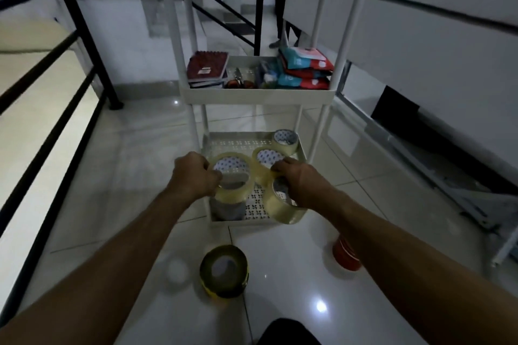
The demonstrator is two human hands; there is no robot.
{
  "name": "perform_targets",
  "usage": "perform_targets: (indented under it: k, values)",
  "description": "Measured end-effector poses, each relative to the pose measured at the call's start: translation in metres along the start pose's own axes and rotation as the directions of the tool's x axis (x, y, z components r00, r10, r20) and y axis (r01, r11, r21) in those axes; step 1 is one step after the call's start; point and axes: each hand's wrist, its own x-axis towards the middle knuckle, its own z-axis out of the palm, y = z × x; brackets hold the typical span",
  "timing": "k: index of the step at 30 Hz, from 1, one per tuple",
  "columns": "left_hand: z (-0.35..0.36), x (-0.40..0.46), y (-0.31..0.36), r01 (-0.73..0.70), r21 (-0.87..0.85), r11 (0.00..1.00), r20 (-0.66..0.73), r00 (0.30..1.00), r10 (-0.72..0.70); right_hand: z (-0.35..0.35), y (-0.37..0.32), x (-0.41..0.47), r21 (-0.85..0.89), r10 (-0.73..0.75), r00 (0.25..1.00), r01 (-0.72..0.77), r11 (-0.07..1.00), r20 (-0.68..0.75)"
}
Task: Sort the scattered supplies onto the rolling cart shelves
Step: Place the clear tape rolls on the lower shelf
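I see my left hand [193,173] curled round the rim of a clear tape roll [234,176], holding it over the near left corner of the cart's bottom shelf [252,145], above a grey roll [228,209] that stands on that shelf. My right hand [298,180] grips a second clear tape roll [283,204], fingers hooked over its top edge; this roll is tilted and hangs at the shelf's near right corner, partly past the front rim. Two more clear rolls are already on the bottom shelf: one [266,157] in the middle, just behind my hands, and one [286,141] in the far right corner.

The middle shelf [258,95] of the white rolling cart [326,109] carries a stack of dark red notebooks [207,67] on the left, scissors [239,80] with reddish handles in the centre, and red and teal packets [305,67] piled on the right. What lies between the scissors and the packets is too blurred to name.

On the floor [134,176] in front of the cart sit a yellow and black tape roll [224,270] and, well to its right beside my right forearm, a red roll [344,255]. Black stair railings [84,28] stand to the left.
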Motion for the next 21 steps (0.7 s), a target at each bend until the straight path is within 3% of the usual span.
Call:
perform_targets:
  k: [5,10,16,21]
  values:
    - [0.028,0.06,0.003,0.021,0.023,1.0,0.035,0.999,-0.022,-0.002,0.037,0.072,-0.025,-0.031,0.993,0.034,0.999,0.117]
    - [0.047,0.125,-0.001,0.024,0.178,0.984,-0.018,1.0,-0.021,0.009,0.069,0.143,0.024,-0.016,0.987,0.013,1.0,0.159]
    - [0.079,0.155,-0.01,0.187,0.343,0.92,-0.072,0.982,-0.172,0.037,0.079,0.177,-0.014,-0.204,0.976,0.206,0.978,0.068]
    - [0.094,0.168,-0.028,0.188,0.389,0.902,-0.101,0.982,-0.162,0.058,0.088,0.181,0.066,-0.272,0.961,0.268,0.961,0.051]
